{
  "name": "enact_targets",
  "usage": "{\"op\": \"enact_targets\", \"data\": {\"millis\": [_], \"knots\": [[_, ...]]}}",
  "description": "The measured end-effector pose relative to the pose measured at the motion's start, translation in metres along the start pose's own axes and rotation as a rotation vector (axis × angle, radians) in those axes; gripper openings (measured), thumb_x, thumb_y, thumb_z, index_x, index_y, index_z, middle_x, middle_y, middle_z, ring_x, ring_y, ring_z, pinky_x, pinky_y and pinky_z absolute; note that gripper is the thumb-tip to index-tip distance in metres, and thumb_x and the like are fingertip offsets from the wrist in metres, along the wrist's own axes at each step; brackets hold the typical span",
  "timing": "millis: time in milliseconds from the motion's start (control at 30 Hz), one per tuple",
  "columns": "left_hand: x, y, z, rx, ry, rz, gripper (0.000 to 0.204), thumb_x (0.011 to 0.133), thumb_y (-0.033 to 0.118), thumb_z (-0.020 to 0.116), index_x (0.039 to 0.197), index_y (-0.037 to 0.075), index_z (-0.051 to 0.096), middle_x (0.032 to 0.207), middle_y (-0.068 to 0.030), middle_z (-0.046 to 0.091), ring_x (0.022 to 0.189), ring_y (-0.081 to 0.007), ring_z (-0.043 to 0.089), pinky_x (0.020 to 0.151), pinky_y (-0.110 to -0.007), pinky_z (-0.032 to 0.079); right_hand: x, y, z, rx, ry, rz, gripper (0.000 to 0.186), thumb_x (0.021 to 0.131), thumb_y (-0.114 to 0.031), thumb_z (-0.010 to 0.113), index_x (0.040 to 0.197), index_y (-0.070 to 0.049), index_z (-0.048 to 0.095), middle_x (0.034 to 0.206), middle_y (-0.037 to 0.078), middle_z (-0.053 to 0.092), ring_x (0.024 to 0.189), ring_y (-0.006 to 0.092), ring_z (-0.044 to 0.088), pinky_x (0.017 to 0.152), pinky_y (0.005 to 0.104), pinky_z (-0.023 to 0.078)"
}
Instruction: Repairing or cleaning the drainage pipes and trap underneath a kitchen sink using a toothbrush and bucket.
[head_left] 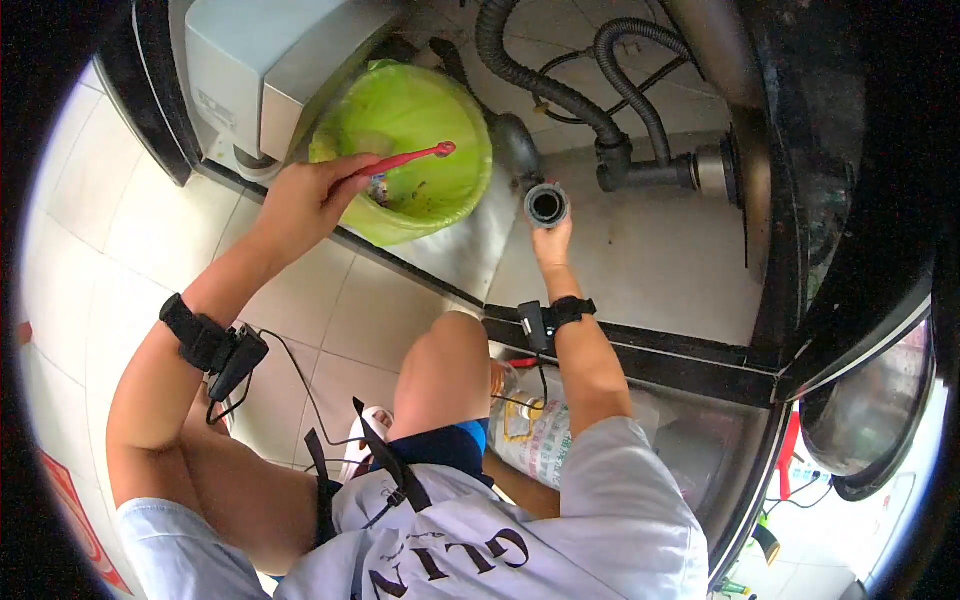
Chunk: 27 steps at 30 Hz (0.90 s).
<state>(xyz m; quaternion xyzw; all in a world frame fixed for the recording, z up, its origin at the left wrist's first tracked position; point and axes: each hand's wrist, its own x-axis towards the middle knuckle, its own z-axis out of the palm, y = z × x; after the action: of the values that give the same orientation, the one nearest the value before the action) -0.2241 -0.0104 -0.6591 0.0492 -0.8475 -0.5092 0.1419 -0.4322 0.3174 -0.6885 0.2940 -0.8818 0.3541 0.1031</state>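
My left hand (318,195) pinches a slim red stick-like tool (410,158) with a small rounded tip; the kind is too small to tell. Below the tool stands a bin lined with a bright green bag (462,120), with some scraps of rubbish in it. To the right, my right hand (551,240) is wrapped round a dark drain pipe (546,206), its round open end facing up. The tool's tip is apart from the pipe, off to its left. My right fingers are partly hidden behind the pipe.
Black corrugated hoses (560,95) join a drain fitting (650,175) at the back of the cabinet. A pale box-shaped appliance (250,75) stands left of the bin. The cabinet's dark front edge (640,345) crosses below my right wrist. A plastic bottle (535,440) lies near my knee.
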Motion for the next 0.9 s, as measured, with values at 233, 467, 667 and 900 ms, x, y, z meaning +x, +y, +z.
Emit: {"op": "enact_targets", "data": {"millis": [233,467,667,900], "knots": [[-0.003,0.007,-0.003,-0.008,0.000,0.000,0.024,0.083,0.014,0.049,0.104,0.006,0.056,0.054,-0.0134,0.046,0.046,-0.0186,0.041,0.048,-0.030,0.037,-0.004,-0.001,0.006,0.023,0.023,0.036,0.042,0.066,-0.002,0.061,0.105,-0.002,0.047,0.101,0.012,0.051,0.096,0.0231,0.049,0.084,0.0305,0.038],[-0.004,0.019,0.009,-0.095,0.124,0.227,0.023,0.078,0.014,0.055,0.100,0.011,0.058,0.067,-0.0123,0.058,0.055,-0.0254,0.054,0.051,-0.030,0.043,0.009,-0.015,0.002,-0.021,-0.048,0.021,0.051,0.059,0.001,0.059,0.108,-0.001,0.045,0.103,0.015,0.050,0.097,0.0288,0.049,0.085,0.0335,0.038],[0.003,0.044,0.007,0.147,-0.003,0.378,0.025,0.077,0.012,0.055,0.102,0.011,0.055,0.080,-0.0107,0.060,0.068,-0.0290,0.057,0.060,-0.034,0.046,0.026,-0.058,0.000,-0.145,-0.144,-0.055,0.055,0.056,-0.001,0.058,0.109,-0.001,0.044,0.107,0.018,0.048,0.101,0.0346,0.045,0.088,0.0369,0.036],[0.029,0.050,0.018,0.490,0.056,0.578,0.023,0.076,0.021,0.051,0.097,0.018,0.060,0.056,-0.0039,0.052,0.047,-0.0205,0.052,0.040,-0.032,0.040,0.036,-0.086,0.001,-0.292,-0.149,-0.382,0.051,0.056,0.002,0.057,0.105,-0.001,0.043,0.103,0.020,0.048,0.097,0.0366,0.045,0.085,0.0389,0.037]]}}
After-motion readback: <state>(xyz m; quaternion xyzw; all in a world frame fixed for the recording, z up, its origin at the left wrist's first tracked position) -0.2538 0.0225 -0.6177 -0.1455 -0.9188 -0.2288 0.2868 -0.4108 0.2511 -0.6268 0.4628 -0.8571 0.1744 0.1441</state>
